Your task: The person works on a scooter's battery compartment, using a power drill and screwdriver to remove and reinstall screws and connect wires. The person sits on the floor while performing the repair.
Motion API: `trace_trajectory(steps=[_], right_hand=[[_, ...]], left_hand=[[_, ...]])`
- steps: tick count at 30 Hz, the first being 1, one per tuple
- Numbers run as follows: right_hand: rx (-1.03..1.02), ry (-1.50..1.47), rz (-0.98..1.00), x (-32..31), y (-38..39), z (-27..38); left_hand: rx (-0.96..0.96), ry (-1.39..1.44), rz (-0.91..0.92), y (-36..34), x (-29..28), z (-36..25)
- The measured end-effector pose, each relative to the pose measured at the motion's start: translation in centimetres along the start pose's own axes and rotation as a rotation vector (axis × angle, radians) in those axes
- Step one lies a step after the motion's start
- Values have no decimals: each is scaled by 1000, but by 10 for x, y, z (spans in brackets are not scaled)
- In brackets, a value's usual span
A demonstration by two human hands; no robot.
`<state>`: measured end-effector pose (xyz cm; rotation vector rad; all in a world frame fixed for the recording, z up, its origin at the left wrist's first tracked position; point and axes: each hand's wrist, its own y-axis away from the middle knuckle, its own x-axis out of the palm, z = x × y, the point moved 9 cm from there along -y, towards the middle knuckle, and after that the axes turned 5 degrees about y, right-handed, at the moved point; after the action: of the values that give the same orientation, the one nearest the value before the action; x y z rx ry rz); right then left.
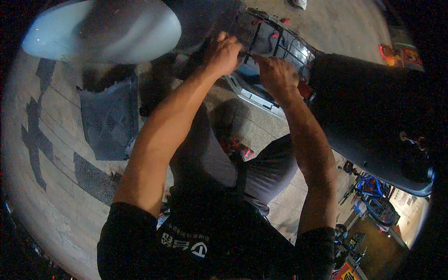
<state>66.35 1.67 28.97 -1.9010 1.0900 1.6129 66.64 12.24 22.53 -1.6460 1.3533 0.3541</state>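
The open black framework [280, 44] is the nearest thing to a container, divided by dark bars into several bays; glossy dark surfaces and a few small red parts [275, 35] show inside it, though much of the interior is too dim to make out; a pale strip [261, 101] runs along its near edge, bending with the lens; the left hand [226, 53] is above the near left corner of the framework, fingers curled; the right hand [278, 78] is just to its right, over the near edge, its fingers bent inward toward the left hand; a thin dark piece [247, 54] lies in the narrow gap between the two hands, above that same near left corner; I cannot tell whether either hand is closed on it or only touching it

beyond the framework's left end, a glossy pale-blue shell [105, 30] has its rounded lower edge over the floor [56, 140]; a grey plastic panel [109, 121] lies on the floor below that edge, well apart from the hands; a long dark body [368, 112] crowds the framework's right end, close to the right forearm [312, 140]; bare floor shows between the pale strip and the person's knees, and more around the panel's left edge
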Motion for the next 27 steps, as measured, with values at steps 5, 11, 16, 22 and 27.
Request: trace_trajectory(steps=[5, 11, 16, 22, 27], right_hand=[[-92, 96, -91, -7, -2, 8], [-269, 514, -170, -17, -6, 42], [-88, 42, 287, -18, -22, 21], [-91, -299, 132, 41, -28, -22], [-12, -263, 137, 27, -18, -17]], left_hand=[[28, 25, -81, -1, -8, -3], [83, 30, -76, 1, -12, -11], [137, 41, -69, 2, -8, -7], [24, 79, -68, -1, -7, -8], [-19, 34, -17, 0, -4, -4]])
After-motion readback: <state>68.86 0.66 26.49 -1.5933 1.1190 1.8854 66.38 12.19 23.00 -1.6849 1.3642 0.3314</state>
